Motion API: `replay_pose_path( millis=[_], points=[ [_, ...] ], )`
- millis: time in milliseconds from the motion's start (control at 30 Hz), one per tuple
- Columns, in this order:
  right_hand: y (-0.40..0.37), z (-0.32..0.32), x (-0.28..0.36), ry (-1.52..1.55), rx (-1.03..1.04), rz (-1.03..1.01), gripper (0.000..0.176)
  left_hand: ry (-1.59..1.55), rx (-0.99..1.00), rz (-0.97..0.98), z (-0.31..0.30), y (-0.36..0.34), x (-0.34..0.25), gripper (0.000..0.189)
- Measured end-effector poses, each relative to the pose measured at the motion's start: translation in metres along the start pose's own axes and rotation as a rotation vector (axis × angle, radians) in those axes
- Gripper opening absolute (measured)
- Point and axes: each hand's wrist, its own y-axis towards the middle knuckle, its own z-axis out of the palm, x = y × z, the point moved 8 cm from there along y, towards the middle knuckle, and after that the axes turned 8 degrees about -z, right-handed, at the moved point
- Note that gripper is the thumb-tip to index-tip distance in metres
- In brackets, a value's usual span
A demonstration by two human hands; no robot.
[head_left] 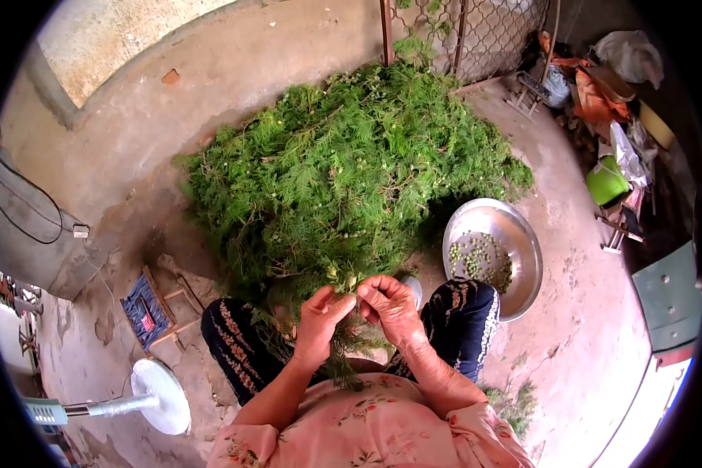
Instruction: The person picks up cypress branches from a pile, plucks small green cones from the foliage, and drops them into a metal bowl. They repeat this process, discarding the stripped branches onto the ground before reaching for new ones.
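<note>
My left hand (317, 321) is closed around an evergreen sprig (340, 366), whose feathery foliage hangs down over my lap. Pale green seed cones (349, 278) show at its upper end, just above my fingertips. My right hand (394, 310) meets the left one at the sprig, thumb and forefinger pinched together; what lies between them is too small to make out. Beyond both hands spreads a large heap of green evergreen branches (335, 164). To the right of my knee stands a metal basin (529, 242) with many small round green cones (483, 257) in it.
A small folding stool (147, 308) with a red item on it is at left, near a pedestal fan's round base (161, 396). Loose greenery (515, 407) lies on the floor at lower right. Bags and a green container (607, 181) crowd the right wall. A mesh gate (499, 39) stands behind the heap.
</note>
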Motion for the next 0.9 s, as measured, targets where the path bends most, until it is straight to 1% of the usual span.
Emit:
replay_pose_path(
  millis=[33, 100, 167, 233, 367, 500, 567, 633, 700, 767, 833, 900],
  points=[
    [-0.001, 0.003, 0.002, -0.003, 0.003, -0.001, 0.013, -0.003, 0.000, 0.003, -0.004, 0.001, 0.000, 0.010],
    [-0.005, 0.010, 0.006, -0.105, 0.023, -0.003, 0.011, 0.075, 0.037, 0.004, -0.011, 0.002, 0.001, 0.009],
    [-0.008, 0.015, 0.009, -0.099, 0.001, -0.005, 0.009, 0.100, 0.051, 0.024, -0.009, -0.002, -0.004, 0.011],
    [-0.010, 0.024, 0.013, -0.066, -0.001, -0.026, 0.009, 0.047, -0.007, 0.049, -0.011, -0.008, -0.015, 0.013],
    [-0.012, 0.038, 0.012, -0.027, -0.002, -0.057, 0.015, 0.112, -0.010, 0.036, -0.023, -0.012, -0.017, 0.011],
    [-0.009, 0.049, 0.018, 0.001, 0.071, -0.087, 0.016, 0.065, 0.009, 0.109, -0.013, -0.019, -0.038, 0.010],
    [-0.004, 0.051, 0.026, 0.051, 0.121, -0.101, 0.016, 0.089, -0.007, 0.093, -0.006, -0.018, -0.043, 0.010],
    [0.005, 0.052, 0.032, 0.091, 0.094, -0.117, 0.008, 0.126, -0.009, 0.137, -0.005, -0.009, -0.045, 0.009],
    [0.018, 0.052, 0.036, 0.062, 0.121, -0.154, 0.007, 0.182, -0.029, 0.118, 0.001, -0.005, -0.056, 0.010],
    [0.035, 0.053, 0.040, 0.045, 0.166, -0.116, 0.008, 0.195, -0.050, 0.121, 0.000, 0.010, -0.064, 0.009],
    [0.055, 0.055, 0.032, 0.292, 0.192, 0.103, 0.011, 0.175, -0.010, 0.086, 0.003, 0.023, -0.076, 0.008],
    [0.080, 0.059, 0.029, 0.318, 0.218, 0.142, 0.013, 0.170, -0.009, 0.072, -0.001, 0.047, -0.088, 0.009]
  ],
)
